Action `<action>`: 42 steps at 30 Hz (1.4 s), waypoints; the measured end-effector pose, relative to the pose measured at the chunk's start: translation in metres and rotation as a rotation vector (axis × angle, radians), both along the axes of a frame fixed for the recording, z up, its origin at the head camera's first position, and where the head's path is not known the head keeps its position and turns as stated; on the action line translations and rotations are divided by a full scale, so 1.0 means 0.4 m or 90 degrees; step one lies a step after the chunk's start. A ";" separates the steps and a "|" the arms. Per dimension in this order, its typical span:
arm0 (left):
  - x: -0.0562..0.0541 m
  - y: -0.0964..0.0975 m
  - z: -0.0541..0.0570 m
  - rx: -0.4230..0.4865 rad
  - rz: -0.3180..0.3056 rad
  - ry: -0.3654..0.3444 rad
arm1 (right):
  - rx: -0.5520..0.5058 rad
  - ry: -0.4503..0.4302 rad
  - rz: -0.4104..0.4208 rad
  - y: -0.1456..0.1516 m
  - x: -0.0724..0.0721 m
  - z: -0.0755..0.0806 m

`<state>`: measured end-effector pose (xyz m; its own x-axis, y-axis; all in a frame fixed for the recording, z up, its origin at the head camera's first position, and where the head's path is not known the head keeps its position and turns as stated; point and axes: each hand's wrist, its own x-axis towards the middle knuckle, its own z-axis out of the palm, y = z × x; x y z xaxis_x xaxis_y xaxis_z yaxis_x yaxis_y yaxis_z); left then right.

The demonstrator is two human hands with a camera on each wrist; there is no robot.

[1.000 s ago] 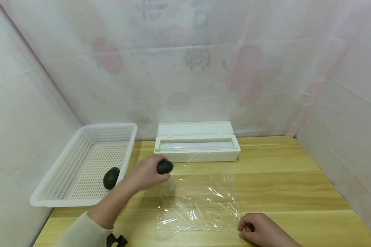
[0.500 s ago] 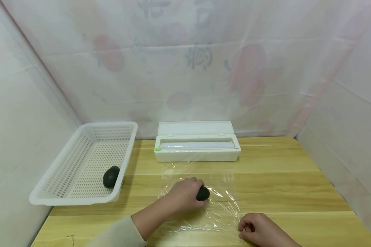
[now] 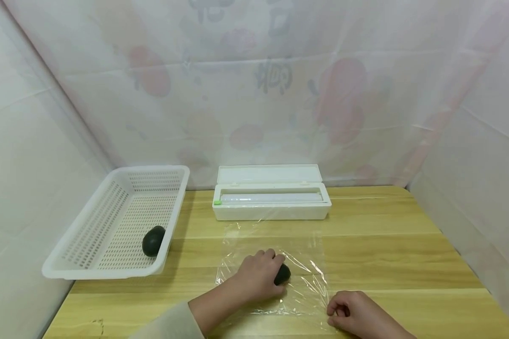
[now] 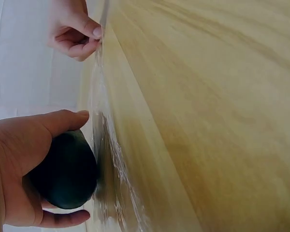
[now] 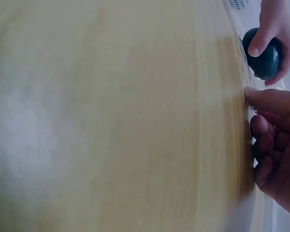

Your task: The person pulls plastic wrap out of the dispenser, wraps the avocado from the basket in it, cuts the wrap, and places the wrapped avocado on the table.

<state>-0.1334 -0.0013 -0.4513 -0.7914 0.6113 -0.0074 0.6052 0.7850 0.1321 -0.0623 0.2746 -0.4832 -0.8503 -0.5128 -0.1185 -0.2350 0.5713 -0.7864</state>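
My left hand (image 3: 258, 278) grips a dark green avocado (image 3: 283, 275) low over a sheet of clear cling film (image 3: 307, 263) spread on the wooden table. In the left wrist view, thumb and fingers wrap the avocado (image 4: 67, 169) from both sides, its rounded end right at the film. My right hand (image 3: 356, 313) pinches the film's near right corner between thumb and forefinger, the other fingers curled in. From the right wrist view, this hand (image 5: 278, 140) rests at the table surface with the avocado (image 5: 263, 54) just beyond it.
The film runs out of a white dispenser box (image 3: 271, 214), its lid raised and a film roll (image 3: 271, 197) inside. To the left stands a white perforated basket (image 3: 106, 273) with another avocado (image 3: 153, 241) in it. Fabric walls (image 3: 254, 94) enclose the table.
My left hand has carried the avocado from beside the basket rightward and down onto the middle of the film. My right hand has stayed at the film's corner.
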 end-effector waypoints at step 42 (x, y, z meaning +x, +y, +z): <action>0.002 0.003 -0.005 -0.038 -0.028 0.063 | -0.025 0.003 0.022 0.002 -0.005 -0.003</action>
<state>-0.1324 0.0001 -0.4533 -0.7621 0.6467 0.0320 0.6474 0.7618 0.0232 -0.0642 0.2754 -0.4845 -0.8323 -0.5463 -0.0942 -0.2577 0.5317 -0.8068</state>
